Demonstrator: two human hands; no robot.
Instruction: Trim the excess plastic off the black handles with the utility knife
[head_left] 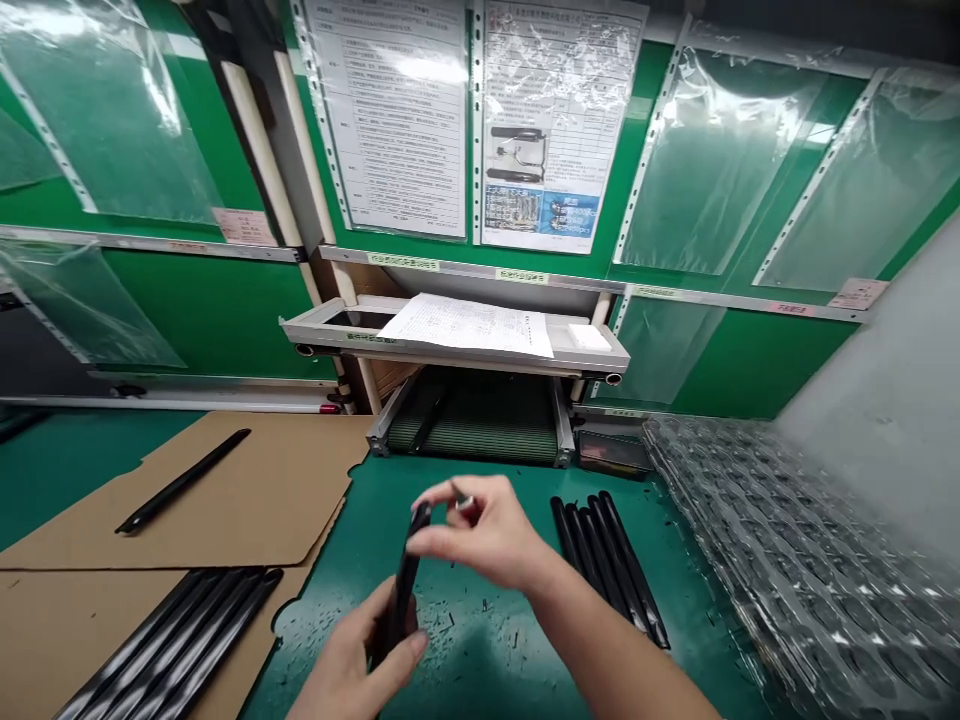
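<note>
A slim, glossy black strip (pixel 405 575) stands nearly upright over the middle of the bench. My left hand (pixel 364 650) is wrapped around its lower part. Thumb and index finger of my right hand (pixel 484 535) pinch its upper end. Tucked in the curled fingers of that same hand is a small slender tool (pixel 463 498), with only a pale tip and a reddish part showing; its kind I cannot make out. Several similar black strips (pixel 607 560) lie side by side to the right of my hands. Small dark shavings (pixel 450 620) are scattered on the green bench (pixel 480 690) below.
At left, cardboard sheets (pixel 300 500) carry one lone black strip (pixel 184 482) and a row of several more (pixel 180 650). A conveyor belt (pixel 480 425) with a dark strip on it runs under a shelf (pixel 450 355) holding papers. Stacked clear plastic trays (pixel 810 560) line the right side.
</note>
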